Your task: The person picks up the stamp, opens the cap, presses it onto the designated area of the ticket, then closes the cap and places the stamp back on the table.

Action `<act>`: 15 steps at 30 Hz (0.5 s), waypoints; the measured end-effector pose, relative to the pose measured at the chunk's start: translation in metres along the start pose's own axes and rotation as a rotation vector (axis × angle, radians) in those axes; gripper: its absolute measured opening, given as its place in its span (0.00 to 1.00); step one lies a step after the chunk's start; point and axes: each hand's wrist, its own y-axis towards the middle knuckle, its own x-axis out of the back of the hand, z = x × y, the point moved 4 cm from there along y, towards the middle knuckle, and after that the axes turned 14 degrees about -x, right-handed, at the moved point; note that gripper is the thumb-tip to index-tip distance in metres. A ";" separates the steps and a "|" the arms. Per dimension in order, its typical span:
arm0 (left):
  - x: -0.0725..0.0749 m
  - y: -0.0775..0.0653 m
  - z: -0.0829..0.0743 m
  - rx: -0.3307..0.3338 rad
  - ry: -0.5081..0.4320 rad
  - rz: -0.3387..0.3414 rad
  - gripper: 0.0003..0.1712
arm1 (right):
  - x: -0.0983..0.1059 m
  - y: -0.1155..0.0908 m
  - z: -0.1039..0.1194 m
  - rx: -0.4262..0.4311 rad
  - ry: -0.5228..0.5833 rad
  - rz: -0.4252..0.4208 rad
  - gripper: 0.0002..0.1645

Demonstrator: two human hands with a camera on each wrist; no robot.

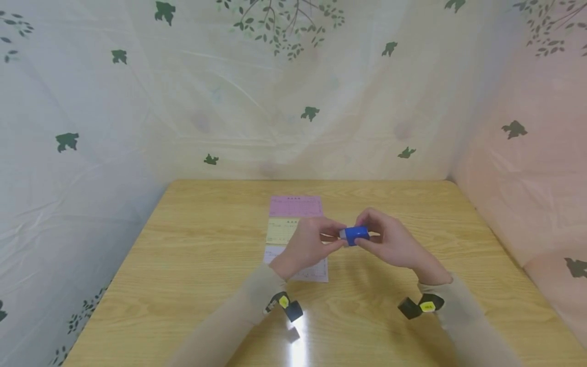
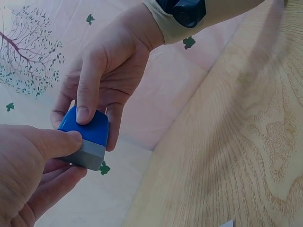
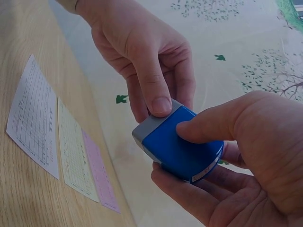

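Both hands hold a small blue stamp with a grey cap above the table, just right of the paper slips. My left hand pinches the grey cap between thumb and fingers. From the other side, my right hand grips the blue body, thumb on its broad face. The cap sits against the body; no gap shows between them. A small pale label marks the stamp's far end in the right wrist view.
On the wooden table lie a pink slip, a yellow slip and a white slip in a column, partly behind the left hand. Patterned curtains hang along the table's back and sides.
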 end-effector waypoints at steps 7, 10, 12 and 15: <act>0.000 0.000 -0.001 -0.011 0.000 0.005 0.17 | 0.000 0.000 0.001 0.004 0.007 0.014 0.17; 0.000 0.001 -0.002 -0.014 0.013 0.009 0.18 | 0.000 0.000 0.000 0.007 0.002 0.013 0.17; -0.001 0.001 -0.002 -0.016 0.021 0.011 0.18 | -0.001 0.000 0.000 0.011 0.002 0.012 0.16; -0.001 0.001 -0.003 -0.025 0.033 0.013 0.18 | -0.001 0.000 0.000 0.013 0.001 0.010 0.16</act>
